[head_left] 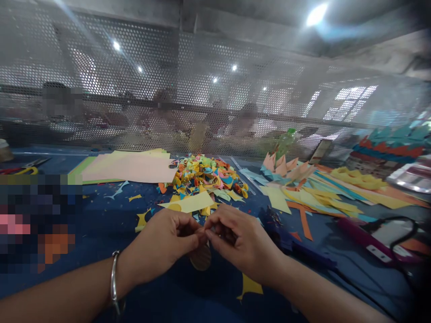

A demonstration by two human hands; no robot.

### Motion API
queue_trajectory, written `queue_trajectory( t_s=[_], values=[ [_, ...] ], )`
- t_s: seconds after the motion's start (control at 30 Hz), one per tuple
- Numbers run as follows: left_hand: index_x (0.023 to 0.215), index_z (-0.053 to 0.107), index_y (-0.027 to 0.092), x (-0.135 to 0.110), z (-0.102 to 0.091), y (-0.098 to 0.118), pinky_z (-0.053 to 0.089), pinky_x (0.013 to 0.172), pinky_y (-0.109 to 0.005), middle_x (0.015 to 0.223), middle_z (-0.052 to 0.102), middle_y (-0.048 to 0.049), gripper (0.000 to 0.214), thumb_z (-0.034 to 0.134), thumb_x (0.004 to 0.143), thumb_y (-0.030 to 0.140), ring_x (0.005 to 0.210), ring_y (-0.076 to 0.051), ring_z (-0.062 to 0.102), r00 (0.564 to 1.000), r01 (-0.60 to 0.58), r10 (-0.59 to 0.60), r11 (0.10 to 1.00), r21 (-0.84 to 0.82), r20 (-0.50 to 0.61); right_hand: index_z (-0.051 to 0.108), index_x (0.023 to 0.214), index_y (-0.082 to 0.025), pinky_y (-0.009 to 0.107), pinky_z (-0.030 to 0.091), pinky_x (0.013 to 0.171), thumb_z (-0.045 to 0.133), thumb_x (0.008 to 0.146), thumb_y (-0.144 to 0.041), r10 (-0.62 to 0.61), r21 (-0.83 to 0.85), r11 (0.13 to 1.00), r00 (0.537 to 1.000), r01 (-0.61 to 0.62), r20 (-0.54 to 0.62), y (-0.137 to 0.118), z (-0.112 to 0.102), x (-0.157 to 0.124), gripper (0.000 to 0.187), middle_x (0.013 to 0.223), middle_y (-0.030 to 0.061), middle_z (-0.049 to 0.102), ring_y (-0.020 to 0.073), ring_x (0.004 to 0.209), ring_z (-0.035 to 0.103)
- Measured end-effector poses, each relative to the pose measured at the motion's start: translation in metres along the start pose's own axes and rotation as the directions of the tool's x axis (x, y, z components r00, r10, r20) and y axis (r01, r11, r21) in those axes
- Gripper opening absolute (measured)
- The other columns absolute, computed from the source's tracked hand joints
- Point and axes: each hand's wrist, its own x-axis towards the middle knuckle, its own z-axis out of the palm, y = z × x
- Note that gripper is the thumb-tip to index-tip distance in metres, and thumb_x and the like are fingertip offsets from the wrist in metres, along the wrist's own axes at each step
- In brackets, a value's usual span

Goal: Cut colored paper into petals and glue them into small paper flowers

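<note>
My left hand (164,244) and my right hand (235,237) meet low in the middle of the view, fingertips pinched together over a blue table (101,224). Between them hangs a small round brownish paper piece (201,258), held at its top by both pinches. A silver bangle circles my left wrist. Just beyond my hands lies a yellow paper strip (188,202) and a heap of coloured paper scraps (205,175).
Flat sheets of pink and green paper (128,168) lie at the back left. Cut strips and folded paper shapes (323,188) spread across the right. Scissors (25,168) rest at far left. A perforated metal screen (202,98) stands behind the table, with people beyond it.
</note>
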Motion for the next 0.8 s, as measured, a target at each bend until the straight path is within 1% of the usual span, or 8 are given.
queue_trajectory(
  t_s=[0.1, 0.2, 0.3, 0.4, 0.5, 0.57, 0.8],
  values=[
    [0.073, 0.067, 0.013, -0.001, 0.000, 0.001, 0.053, 0.065, -0.028, 0.067, 0.073, -0.0031, 0.014, 0.064, 0.074, 0.027, 0.064, -0.018, 0.068, 0.999, 0.034, -0.034, 0.999, -0.002, 0.010, 0.058, 0.083, -0.019, 0.025, 0.041, 0.058, 0.053, 0.083, -0.017, -0.012, -0.005, 1.000, 1.000, 0.012, 0.015, 0.002, 0.001, 0.000, 0.005, 0.075, 0.0006, 0.053, 0.0118, 0.065, 0.050],
    [0.074, 0.066, 0.014, -0.001, -0.002, -0.002, 0.053, 0.065, -0.027, 0.068, 0.073, -0.0028, 0.017, 0.064, 0.076, 0.031, 0.065, -0.017, 0.068, 0.999, 0.030, -0.030, 0.999, 0.015, 0.020, 0.059, 0.083, -0.019, 0.025, 0.041, 0.059, 0.053, 0.083, -0.017, -0.029, -0.010, 1.000, 0.999, 0.029, 0.025, 0.003, 0.002, -0.001, 0.006, 0.074, 0.0005, 0.053, 0.0124, 0.066, 0.050],
    [0.072, 0.064, 0.015, 0.000, -0.003, -0.005, 0.051, 0.063, -0.025, 0.067, 0.071, -0.0014, 0.018, 0.066, 0.075, 0.032, 0.064, -0.015, 0.067, 1.000, 0.024, -0.024, 0.999, 0.043, -0.001, 0.059, 0.083, -0.019, 0.025, 0.041, 0.059, 0.052, 0.084, -0.017, -0.044, -0.011, 0.999, 0.998, 0.045, 0.034, 0.002, 0.002, -0.003, 0.007, 0.074, 0.0004, 0.053, 0.0125, 0.066, 0.050],
    [0.071, 0.063, 0.015, 0.000, -0.004, -0.006, 0.049, 0.063, -0.024, 0.068, 0.071, -0.0010, 0.014, 0.066, 0.074, 0.028, 0.065, -0.014, 0.066, 1.000, 0.011, -0.012, 0.999, 0.052, 0.014, 0.058, 0.082, -0.019, 0.025, 0.040, 0.058, 0.051, 0.084, -0.017, -0.047, -0.008, 0.999, 0.998, 0.048, 0.045, 0.001, 0.001, -0.004, 0.007, 0.073, 0.0002, 0.053, 0.0121, 0.065, 0.050],
    [0.072, 0.063, 0.015, -0.001, -0.003, -0.005, 0.049, 0.065, -0.025, 0.071, 0.071, -0.0015, 0.007, 0.064, 0.072, 0.021, 0.067, -0.015, 0.066, 0.999, -0.002, 0.000, 0.998, 0.058, 0.035, 0.058, 0.081, -0.019, 0.025, 0.040, 0.057, 0.051, 0.083, -0.017, -0.046, -0.005, 0.999, 0.998, 0.046, 0.049, 0.001, 0.001, -0.003, 0.008, 0.072, 0.0000, 0.053, 0.0121, 0.064, 0.049],
    [0.073, 0.063, 0.015, -0.002, -0.002, -0.006, 0.048, 0.066, -0.026, 0.072, 0.071, -0.0014, 0.003, 0.062, 0.071, 0.018, 0.068, -0.015, 0.065, 1.000, -0.005, 0.003, 0.996, 0.091, 0.025, 0.058, 0.080, -0.019, 0.024, 0.039, 0.056, 0.051, 0.083, -0.016, -0.044, -0.002, 0.999, 0.998, 0.045, 0.050, 0.001, 0.001, -0.003, 0.008, 0.072, -0.0001, 0.053, 0.0120, 0.064, 0.049],
    [0.069, 0.059, 0.017, -0.008, -0.001, -0.012, 0.042, 0.061, -0.023, 0.071, 0.068, -0.0004, 0.004, 0.058, 0.067, 0.013, 0.069, -0.015, 0.062, 0.999, -0.038, 0.036, 0.985, 0.171, 0.015, 0.056, 0.078, -0.018, 0.023, 0.038, 0.055, 0.052, 0.079, -0.012, -0.034, 0.019, 0.999, 0.998, 0.033, 0.048, 0.001, 0.000, -0.003, 0.007, 0.071, -0.0007, 0.052, 0.0108, 0.062, 0.047]
  ],
)
